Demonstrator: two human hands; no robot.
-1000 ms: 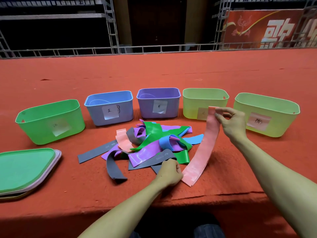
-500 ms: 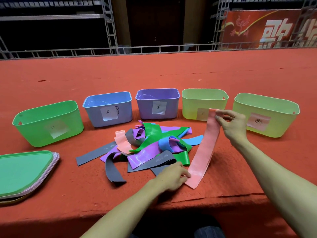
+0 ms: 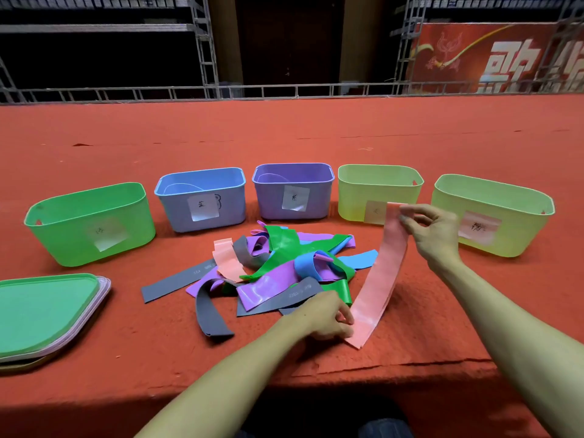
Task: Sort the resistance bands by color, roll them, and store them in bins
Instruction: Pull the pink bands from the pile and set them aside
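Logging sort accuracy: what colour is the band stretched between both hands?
Pink band, held by the left hand and right hand; head view.

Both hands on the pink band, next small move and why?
Probably start rolling from the near end: the left hand pinches the lower end of the long pink rubber band on the red cloth table, while the right hand holds its far end raised and stretched flat. The band is clear of the mixed pile, so nothing is left to untangle.

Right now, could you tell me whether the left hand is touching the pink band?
Touching. The head view shows the left hand with its fingertips pinching the near end of the pink band, while the right hand holds the far end.
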